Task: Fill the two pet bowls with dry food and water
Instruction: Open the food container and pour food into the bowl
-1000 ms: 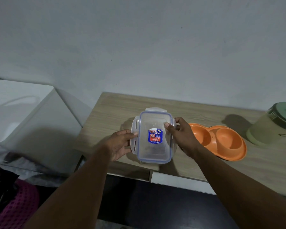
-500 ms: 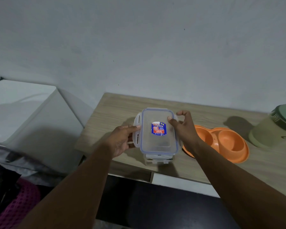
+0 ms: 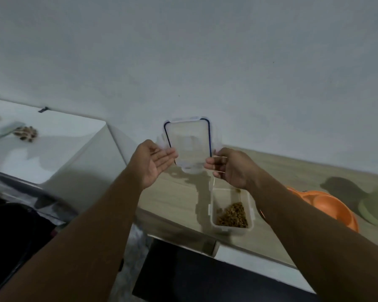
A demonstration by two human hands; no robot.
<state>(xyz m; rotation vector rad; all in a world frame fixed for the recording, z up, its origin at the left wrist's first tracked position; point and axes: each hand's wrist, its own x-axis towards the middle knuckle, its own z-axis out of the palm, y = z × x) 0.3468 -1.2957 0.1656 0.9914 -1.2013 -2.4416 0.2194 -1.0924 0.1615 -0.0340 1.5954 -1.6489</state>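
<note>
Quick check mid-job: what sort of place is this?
Likely a home, perhaps a kitchen or utility corner: wooden counter against a plain wall, orange double pet bowl, clear kibble container.

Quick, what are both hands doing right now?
Left hand: open, straight fingers touching the container lid.
Right hand: closed, pinching the lid's edge.

You've lifted the lid [image 3: 188, 142] off the container [image 3: 226, 196] and raised it upright; your left hand [image 3: 152, 163] now lies flat against it, your right hand [image 3: 229, 167] pinches its edge.
</note>
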